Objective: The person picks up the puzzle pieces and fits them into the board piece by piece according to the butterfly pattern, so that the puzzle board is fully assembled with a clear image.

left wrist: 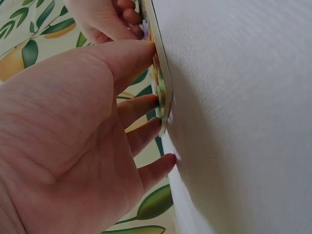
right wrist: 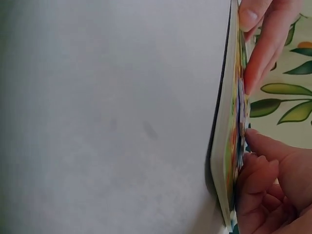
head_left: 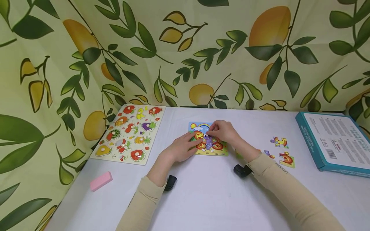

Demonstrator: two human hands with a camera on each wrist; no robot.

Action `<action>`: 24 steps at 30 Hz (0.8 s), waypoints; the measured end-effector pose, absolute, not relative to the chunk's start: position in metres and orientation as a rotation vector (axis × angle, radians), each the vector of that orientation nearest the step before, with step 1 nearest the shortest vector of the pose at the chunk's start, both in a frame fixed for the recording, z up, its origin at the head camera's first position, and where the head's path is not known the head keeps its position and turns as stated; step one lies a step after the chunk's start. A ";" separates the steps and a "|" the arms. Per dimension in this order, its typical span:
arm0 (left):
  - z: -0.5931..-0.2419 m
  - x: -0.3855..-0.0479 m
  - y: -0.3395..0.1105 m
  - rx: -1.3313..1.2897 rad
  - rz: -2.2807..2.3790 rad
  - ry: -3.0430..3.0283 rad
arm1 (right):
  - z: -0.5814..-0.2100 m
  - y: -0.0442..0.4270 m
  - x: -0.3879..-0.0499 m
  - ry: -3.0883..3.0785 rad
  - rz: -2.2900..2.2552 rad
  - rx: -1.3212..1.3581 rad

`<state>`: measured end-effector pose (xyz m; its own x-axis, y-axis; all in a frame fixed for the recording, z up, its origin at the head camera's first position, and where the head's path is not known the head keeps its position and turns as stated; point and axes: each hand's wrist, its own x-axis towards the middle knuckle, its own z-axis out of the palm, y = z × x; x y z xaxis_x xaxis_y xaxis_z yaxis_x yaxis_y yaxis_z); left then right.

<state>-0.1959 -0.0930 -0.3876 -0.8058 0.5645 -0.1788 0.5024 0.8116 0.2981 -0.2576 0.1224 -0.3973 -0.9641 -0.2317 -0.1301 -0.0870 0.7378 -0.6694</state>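
Observation:
A small butterfly jigsaw puzzle (head_left: 212,153) lies flat on the white table, with a rainbow, a sun and a purple character on it. My left hand (head_left: 180,147) rests on its left side; the fingers are fairly straight, and the fingertips touch the board's edge in the left wrist view. Over the upper middle, my right hand (head_left: 224,131) has thumb and forefinger together at a puzzle piece (head_left: 206,136) by the purple character's head. The other right fingers are curled in the right wrist view. Much of that piece is hidden by the fingertips.
Loose puzzle pieces (head_left: 286,159) lie to the right, partly behind the right forearm. A fruit peg board (head_left: 156,128) is at the left, a pink block (head_left: 101,181) in front of it. A teal-edged box (head_left: 312,144) lies far right. Patterned cloth hangs behind.

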 end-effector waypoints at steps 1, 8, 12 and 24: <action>-0.388 -0.196 -0.093 0.820 0.346 2.738 | -0.397 0.123 -0.258 2.741 -1.027 -0.247; -0.387 -0.196 -0.093 0.806 0.345 2.732 | -0.396 0.123 -0.261 2.729 -1.021 -0.214; -0.386 -0.195 -0.093 0.808 0.351 2.733 | -0.396 0.122 -0.262 2.719 -1.027 -0.198; -0.386 -0.195 -0.093 0.812 0.361 2.734 | -0.397 0.122 -0.265 2.703 -0.998 -0.204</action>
